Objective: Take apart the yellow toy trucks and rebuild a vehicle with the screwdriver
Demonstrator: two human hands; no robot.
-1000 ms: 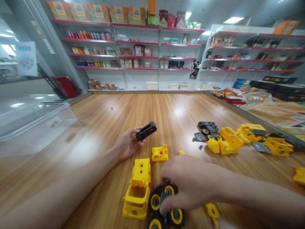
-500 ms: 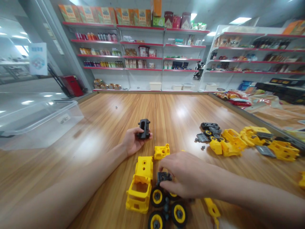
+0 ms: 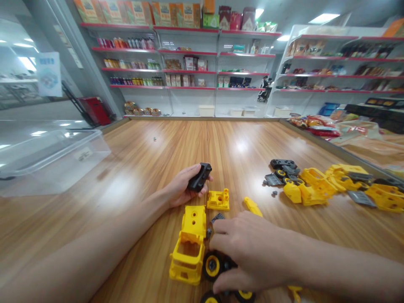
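Observation:
My left hand (image 3: 183, 191) rests on the wooden table (image 3: 151, 168) and grips a black plastic toy part (image 3: 200, 177) between thumb and fingers. My right hand (image 3: 249, 248) lies over a black chassis with yellow-hubbed wheels (image 3: 212, 266), fingers curled down on it. Just left of the wheels stands a yellow toy truck cab (image 3: 189, 248). A small yellow block (image 3: 218, 199) and a yellow curved piece (image 3: 252, 206) lie between my two hands.
A heap of yellow and grey toy parts (image 3: 318, 185) lies at the right of the table. A clear plastic bin (image 3: 47, 158) stands at the left. Store shelves (image 3: 189, 63) with goods line the back wall. A small dark bit (image 3: 154, 139) lies far out.
My left hand has turned the black part and shifted it slightly right. My right hand has slid lower over the wheeled chassis, covering more of it.

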